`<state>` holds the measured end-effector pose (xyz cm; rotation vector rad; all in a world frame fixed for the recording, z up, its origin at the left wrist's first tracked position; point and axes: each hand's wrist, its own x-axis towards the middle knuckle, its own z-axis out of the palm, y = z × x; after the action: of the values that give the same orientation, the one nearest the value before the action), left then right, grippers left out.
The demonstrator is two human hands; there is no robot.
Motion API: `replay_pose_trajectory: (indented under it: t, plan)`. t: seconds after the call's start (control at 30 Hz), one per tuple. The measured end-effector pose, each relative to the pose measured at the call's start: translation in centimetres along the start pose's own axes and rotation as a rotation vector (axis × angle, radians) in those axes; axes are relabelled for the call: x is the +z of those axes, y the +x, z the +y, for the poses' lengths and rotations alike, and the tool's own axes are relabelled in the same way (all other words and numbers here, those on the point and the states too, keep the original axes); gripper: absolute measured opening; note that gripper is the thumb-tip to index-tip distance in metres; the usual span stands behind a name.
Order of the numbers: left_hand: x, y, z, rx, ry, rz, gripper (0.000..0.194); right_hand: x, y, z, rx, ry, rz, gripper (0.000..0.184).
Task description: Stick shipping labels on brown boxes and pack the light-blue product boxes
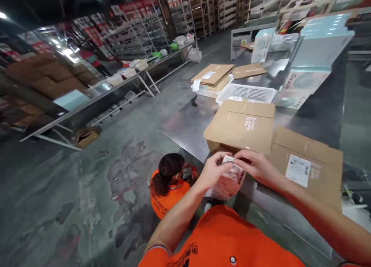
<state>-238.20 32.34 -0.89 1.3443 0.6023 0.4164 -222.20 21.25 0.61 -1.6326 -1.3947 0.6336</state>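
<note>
A printed label sheet [236, 174] with barcodes, whitish and partly translucent lower down, hangs between my hands in front of my chest. My left hand [215, 169] pinches its upper left side with thumb and finger. On the other side my right hand [255, 165] grips its top edge, the fingertips close to the left thumb. Just beyond my fingers, a stack of flat brown cardboard boxes [240, 124] lies at the table edge. Right of it, beside my right forearm, is a flat cardboard box [321, 162] bearing a white shipping label [298, 169].
The metal table [188, 124] also carries a white plastic basket [249, 92], more cardboard [213, 74] and pale blue printed cartons [311, 73]. A co-worker in orange [166, 189] crouches at lower left. Another long table [110, 95] stands across the floor, with racks behind.
</note>
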Motion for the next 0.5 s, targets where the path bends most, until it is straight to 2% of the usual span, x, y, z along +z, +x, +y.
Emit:
replay_pose_trajectory:
  t: [0.03,0.07,0.13,0.27,0.33,0.4,0.5]
  plan:
    - [0.1,0.7,0.2,0.005,0.037,0.060,0.033,0.3,0.3,0.1,-0.018,-0.049,0.003,0.028]
    - [0.2,1.4,0.1,0.005,0.067,0.116,0.031,0.3,0.8,0.4,-0.032,-0.099,0.006,0.028]
    - [0.2,2.9,-0.8,-0.004,0.100,0.186,0.041,-0.3,2.3,1.4,-0.048,-0.192,0.011,0.028]
    - [-1.3,4.4,-3.9,-0.080,0.009,0.155,0.041,-4.0,8.0,4.4,0.029,-0.494,0.182,0.030]
    - [-2.5,3.9,-5.9,-0.160,-0.022,0.106,0.043,-6.1,11.2,5.8,0.110,-0.652,0.212,0.031]
    - [-3.8,2.6,-7.9,-0.249,0.021,0.043,0.045,-7.6,13.7,6.7,0.175,-0.748,0.151,0.039]
    - [-6.0,0.7,-9.5,-0.276,0.000,0.031,0.048,-8.2,15.7,7.2,0.271,-0.873,0.142,0.053]
